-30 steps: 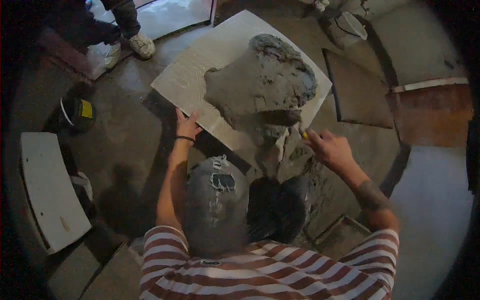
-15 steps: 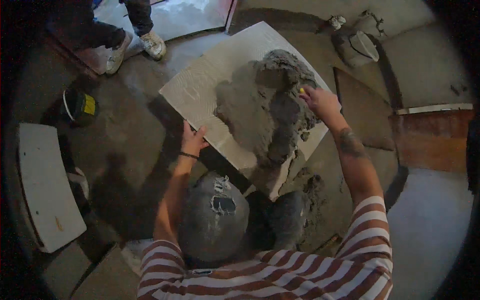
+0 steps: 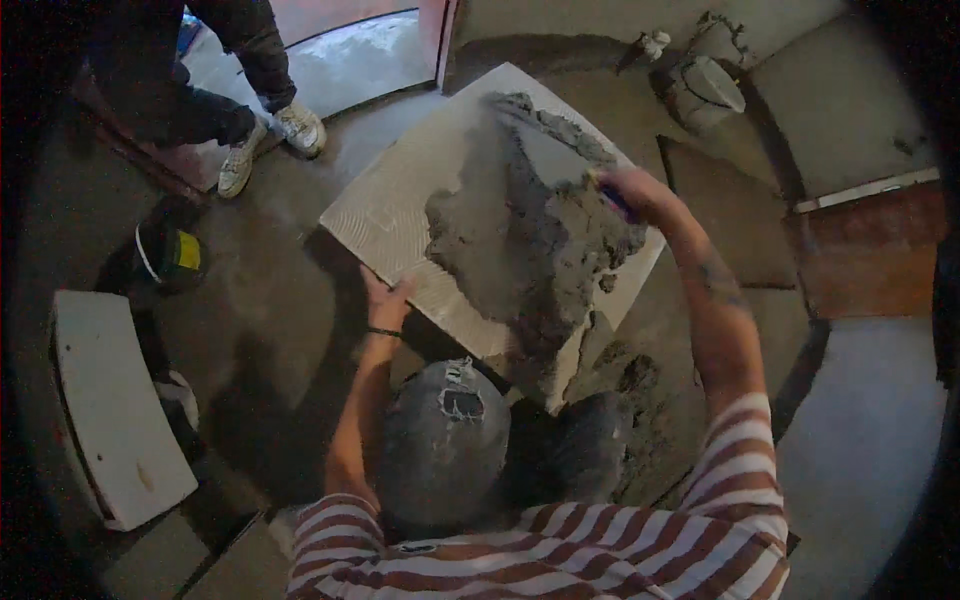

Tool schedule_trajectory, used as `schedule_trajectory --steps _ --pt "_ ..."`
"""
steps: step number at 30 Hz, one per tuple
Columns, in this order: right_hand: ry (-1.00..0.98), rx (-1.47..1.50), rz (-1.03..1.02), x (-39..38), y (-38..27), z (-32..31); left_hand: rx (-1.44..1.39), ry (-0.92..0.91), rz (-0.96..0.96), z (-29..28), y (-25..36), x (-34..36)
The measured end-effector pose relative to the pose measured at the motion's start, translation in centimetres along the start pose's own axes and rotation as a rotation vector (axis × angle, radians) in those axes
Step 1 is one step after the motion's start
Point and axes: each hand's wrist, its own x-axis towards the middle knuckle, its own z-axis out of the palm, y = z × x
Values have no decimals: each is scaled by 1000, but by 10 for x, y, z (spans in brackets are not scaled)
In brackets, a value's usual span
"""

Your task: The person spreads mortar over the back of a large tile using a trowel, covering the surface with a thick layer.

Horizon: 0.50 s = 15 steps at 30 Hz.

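Grey mortar (image 3: 480, 235) — right hand (image 3: 642, 192) clenched round tool handle (image 3: 615, 201) — left hand (image 3: 387, 300) grips tile (image 3: 385, 215).

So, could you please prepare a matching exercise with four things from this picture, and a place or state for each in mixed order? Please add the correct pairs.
Things:
1. left hand
2. grey mortar
3. black bucket
4. right hand

Places or states:
A. spread over the pale slab
B. closed around the handle of a hand tool
C. at the near-left edge of the slab
D. on the floor, showing a yellow patch

Pairs: 1-C, 2-A, 3-D, 4-B
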Motion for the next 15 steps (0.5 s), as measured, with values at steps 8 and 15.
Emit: schedule_trajectory --steps 8,15 --pt "-29 941 221 -57 77 46 93 248 278 -16 -22 13" --pt "-164 740 214 15 29 84 165 213 420 -24 -29 -2"
